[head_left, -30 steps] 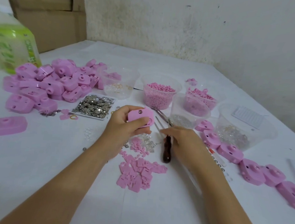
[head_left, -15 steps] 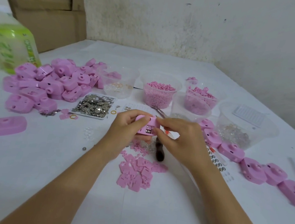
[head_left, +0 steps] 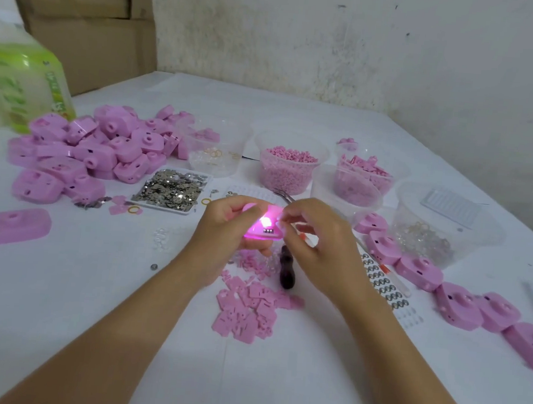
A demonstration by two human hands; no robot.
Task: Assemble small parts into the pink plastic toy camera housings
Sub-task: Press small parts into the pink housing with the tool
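One pink toy camera housing glowed between your hands, held above the middle of the bench. Your left hand curled its fingers round the housing's left end. Your right hand pinched its right edge with the fingertips. A dark-handled tool lay beneath, beside flat pink plates.

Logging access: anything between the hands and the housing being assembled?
Nothing visible. The left hand grips the glowing housing and the right hand pinches its right edge; the dark-handled tool lies on the table below them.
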